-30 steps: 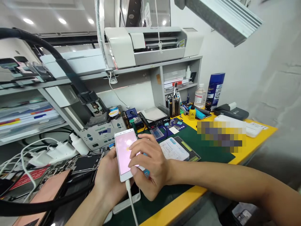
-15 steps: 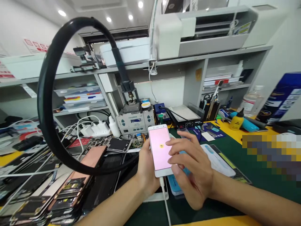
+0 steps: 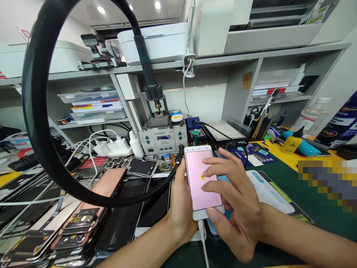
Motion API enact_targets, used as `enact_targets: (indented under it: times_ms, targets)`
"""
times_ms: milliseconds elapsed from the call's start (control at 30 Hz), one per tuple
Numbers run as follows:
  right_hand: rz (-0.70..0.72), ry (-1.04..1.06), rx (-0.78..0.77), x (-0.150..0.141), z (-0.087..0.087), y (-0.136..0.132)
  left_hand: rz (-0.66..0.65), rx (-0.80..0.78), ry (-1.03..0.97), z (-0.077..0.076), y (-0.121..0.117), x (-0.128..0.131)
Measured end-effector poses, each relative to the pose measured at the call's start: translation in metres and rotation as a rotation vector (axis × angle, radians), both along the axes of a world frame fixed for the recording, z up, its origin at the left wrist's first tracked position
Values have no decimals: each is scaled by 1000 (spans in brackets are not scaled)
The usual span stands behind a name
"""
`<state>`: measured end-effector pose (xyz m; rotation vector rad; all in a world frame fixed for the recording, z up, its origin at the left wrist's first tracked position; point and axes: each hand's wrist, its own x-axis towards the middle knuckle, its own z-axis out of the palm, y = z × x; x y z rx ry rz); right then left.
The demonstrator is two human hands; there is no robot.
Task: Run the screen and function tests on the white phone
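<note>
A white smartphone (image 3: pixel 196 193) with a lit pink screen and a small yellow icon is held tilted up in front of me. My left hand (image 3: pixel 180 206) is wrapped around its left edge and back. A white cable (image 3: pixel 203 242) runs from the phone's bottom edge down toward me. Over the right half of the screen is my right hand (image 3: pixel 240 201), its fingers spread and slightly bent, holding nothing. Whether its fingertips touch the glass I cannot tell.
A thick black hose (image 3: pixel 36 96) loops across the left side to the rework station (image 3: pixel 161 139). Phone parts (image 3: pixel 107 182) lie piled at left. A blue-and-white case (image 3: pixel 267 193) rests on the green mat (image 3: pixel 290 167). A yellow bottle (image 3: pixel 291 143) stands at right.
My view has shifted, so the phone and both hands appear slightly farther right and larger. My left hand keeps its hold on the phone; my right hand's fingers stay spread over the screen.
</note>
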<state>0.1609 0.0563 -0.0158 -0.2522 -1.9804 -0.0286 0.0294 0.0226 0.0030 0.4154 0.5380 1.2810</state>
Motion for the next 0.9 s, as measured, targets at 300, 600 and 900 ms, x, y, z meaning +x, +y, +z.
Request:
enact_targets:
  times_ms: [300, 600, 900]
  targets:
    - [0, -23, -1, -1, -1, 2, 6, -10, 25, -4, -3, 0]
    - [3, -31, 0, 1, 0, 0, 60, -38, 108, -1, -6, 3]
    - [4, -36, -2, -1, 1, 0, 49, 1, 71, -1, -4, 3]
